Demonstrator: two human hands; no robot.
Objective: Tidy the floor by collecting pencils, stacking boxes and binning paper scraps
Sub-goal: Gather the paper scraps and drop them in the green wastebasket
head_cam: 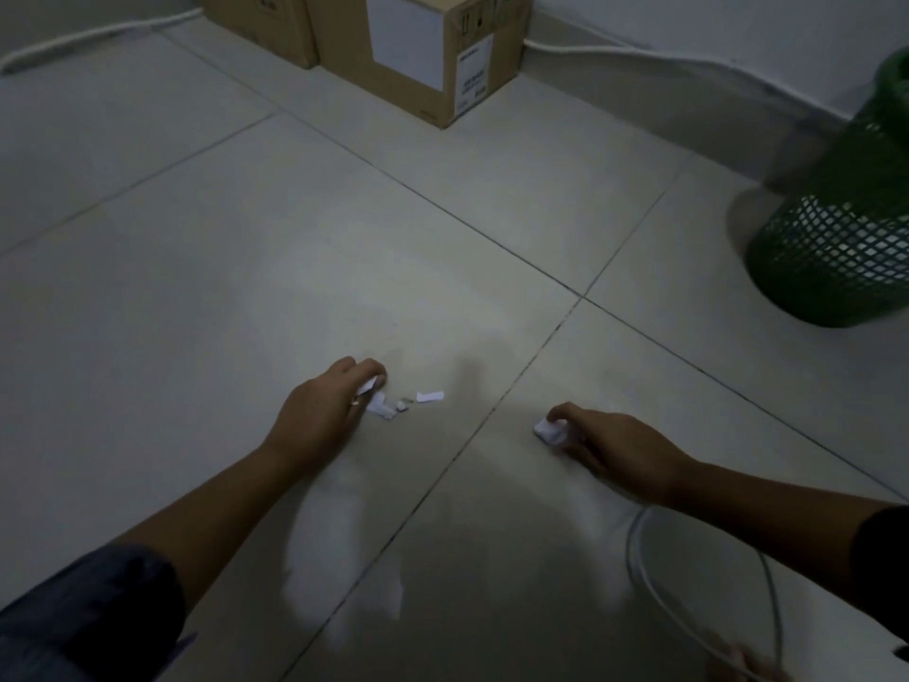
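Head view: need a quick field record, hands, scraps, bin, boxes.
left hand: low at the floor, fingers pinching a paper scrap
right hand: low at the floor, gripping a wad of white paper
loose scraps: a few on the tile just right of the left hand
bin: green mesh bin, far right, upright
boxes: two cardboard boxes side by side by the far wall
pencils: none visible

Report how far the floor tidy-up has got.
Looks done: two brown cardboard boxes stand by the wall; no pencils show. In hand: the left hand pinches a white paper scrap, the right hand grips a crumpled white wad. Left: loose white scraps on the tiles, everything still to reach the green mesh bin.
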